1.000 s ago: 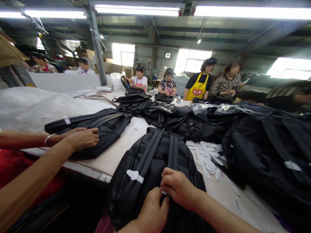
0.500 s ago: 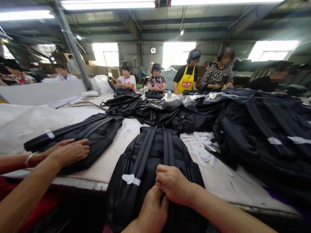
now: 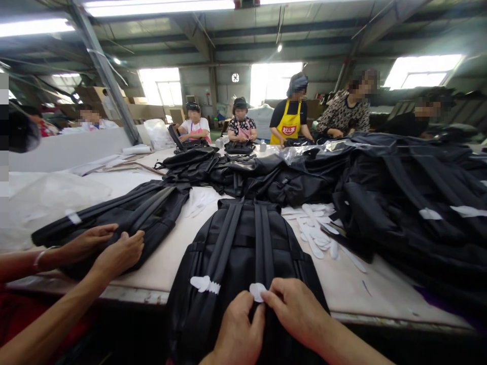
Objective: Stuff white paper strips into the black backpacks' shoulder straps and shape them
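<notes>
A black backpack lies in front of me with its two shoulder straps facing up. Around the right strap is a white strip, its rounded end showing between my hands. My right hand pinches the edge of that strip between thumb and finger. From the lower left, my left hand is closed on the same strip at the strap, and its fingertips are partly hidden. Another white strip with a toothed end is wrapped round the left strap.
At left, a co-worker's hands work on another black backpack. Loose white strips lie on the table at right. More black backpacks are piled right and behind. Several people work across the table.
My hands have parted slightly and moved down, and the white strip's rounded end now shows between them. The co-worker's hands have shifted on the neighbouring backpack, fingers now raised.
</notes>
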### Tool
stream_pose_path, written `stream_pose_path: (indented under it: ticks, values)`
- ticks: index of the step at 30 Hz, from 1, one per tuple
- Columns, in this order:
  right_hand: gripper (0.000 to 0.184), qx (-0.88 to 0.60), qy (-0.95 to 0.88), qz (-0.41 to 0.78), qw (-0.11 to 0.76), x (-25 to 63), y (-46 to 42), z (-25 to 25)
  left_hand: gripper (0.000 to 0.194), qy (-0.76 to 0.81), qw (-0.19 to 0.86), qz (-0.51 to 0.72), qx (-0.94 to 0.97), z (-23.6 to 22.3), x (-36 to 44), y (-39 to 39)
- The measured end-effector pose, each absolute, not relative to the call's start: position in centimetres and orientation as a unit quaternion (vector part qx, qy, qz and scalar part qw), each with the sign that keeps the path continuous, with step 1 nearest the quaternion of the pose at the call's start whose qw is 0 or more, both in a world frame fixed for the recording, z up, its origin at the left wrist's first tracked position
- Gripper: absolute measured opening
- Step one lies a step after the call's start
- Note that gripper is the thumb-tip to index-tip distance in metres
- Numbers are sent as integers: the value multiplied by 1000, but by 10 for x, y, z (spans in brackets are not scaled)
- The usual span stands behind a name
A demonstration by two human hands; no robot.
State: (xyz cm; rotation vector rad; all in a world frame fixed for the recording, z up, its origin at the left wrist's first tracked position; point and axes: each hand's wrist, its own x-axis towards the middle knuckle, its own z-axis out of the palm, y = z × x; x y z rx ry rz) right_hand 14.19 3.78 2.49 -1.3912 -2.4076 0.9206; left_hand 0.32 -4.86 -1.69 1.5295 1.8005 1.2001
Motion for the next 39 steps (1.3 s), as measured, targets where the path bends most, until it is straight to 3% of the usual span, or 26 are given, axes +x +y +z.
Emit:
stream_pose_path:
  ticks: [12, 25, 31, 39]
  values:
    - [33, -502, -796, 317, 114, 137, 27, 14, 14, 665, 79, 345, 657, -19, -3, -50]
    - [24, -501, -702, 471, 187, 135, 36, 4, 14, 670, 242, 364, 600, 1, -6, -44]
    - [32, -487, -753, 403, 182, 137, 29, 5, 34, 681, 179, 345, 620, 0, -8, -36]
    - [32, -477, -776, 383, 154, 142, 27, 14, 29, 659, 156, 391, 623, -12, -11, -39]
